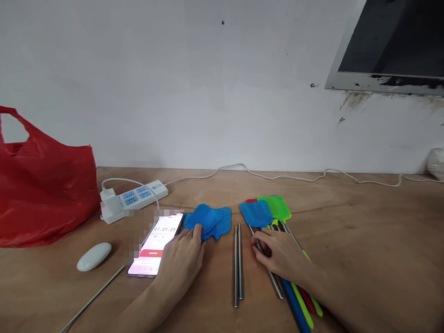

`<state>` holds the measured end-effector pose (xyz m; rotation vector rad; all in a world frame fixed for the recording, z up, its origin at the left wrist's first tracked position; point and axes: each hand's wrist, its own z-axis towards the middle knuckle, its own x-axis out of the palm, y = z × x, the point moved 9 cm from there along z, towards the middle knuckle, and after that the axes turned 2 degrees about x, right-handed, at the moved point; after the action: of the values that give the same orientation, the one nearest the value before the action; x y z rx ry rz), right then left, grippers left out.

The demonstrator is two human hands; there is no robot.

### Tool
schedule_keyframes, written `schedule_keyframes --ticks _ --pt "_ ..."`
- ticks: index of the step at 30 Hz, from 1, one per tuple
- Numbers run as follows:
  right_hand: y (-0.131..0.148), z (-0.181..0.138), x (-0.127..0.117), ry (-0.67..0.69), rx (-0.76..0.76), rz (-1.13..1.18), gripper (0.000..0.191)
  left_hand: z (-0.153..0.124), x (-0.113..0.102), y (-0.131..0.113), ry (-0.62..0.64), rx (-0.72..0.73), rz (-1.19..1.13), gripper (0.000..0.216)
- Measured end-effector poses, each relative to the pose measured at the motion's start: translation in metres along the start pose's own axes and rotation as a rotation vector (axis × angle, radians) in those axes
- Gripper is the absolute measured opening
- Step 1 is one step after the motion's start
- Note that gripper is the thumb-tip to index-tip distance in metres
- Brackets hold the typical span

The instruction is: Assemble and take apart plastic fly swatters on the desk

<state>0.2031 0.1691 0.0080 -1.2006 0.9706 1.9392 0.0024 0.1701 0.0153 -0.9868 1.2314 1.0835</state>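
My left hand reaches over the phone's right edge, its bent fingers closed at the near edge of several overlapping loose blue mesh fly swatter heads. How the fingertips hold the head is partly hidden. On the right, my right hand has its thumb and forefinger curled around the thin metal rod of a fly swatter with a blue head. That one lies on a pile with a green swatter head and a red one, with coloured handles toward me. Between my hands lie two metal rods.
A lit phone showing a timer lies by my left forearm. Left of it are a white oval object, a thin rod, a power strip and a red plastic bag. A white cable runs along the wall.
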Motion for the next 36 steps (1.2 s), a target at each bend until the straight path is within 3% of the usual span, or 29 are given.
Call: schedule_keyframes --ticks 5,10,17,25,33,36 --pt "0.004 -0.002 -0.001 0.019 -0.011 -0.005 0.011 -0.003 0.002 -0.008 0.007 0.049 -0.176 0.014" --pt "0.003 -0.005 0.001 0.023 0.012 -0.047 0.014 -0.011 0.001 -0.024 -0.006 0.153 -0.609 0.013" --pt "-0.003 -0.003 -0.001 -0.050 0.061 0.049 0.018 -0.016 -0.001 -0.031 -0.057 0.202 -0.764 0.020" --pt "-0.016 0.000 -0.001 -0.101 0.195 0.509 0.025 -0.017 0.002 -0.036 -0.054 0.259 -0.710 0.015" --pt "-0.050 -0.006 0.010 -0.214 0.650 1.390 0.031 -0.019 -0.003 -0.038 -0.060 0.252 -0.732 0.017" --pt "-0.053 -0.008 0.006 -0.314 0.702 1.585 0.029 -0.019 -0.005 -0.039 -0.050 0.251 -0.753 0.019"
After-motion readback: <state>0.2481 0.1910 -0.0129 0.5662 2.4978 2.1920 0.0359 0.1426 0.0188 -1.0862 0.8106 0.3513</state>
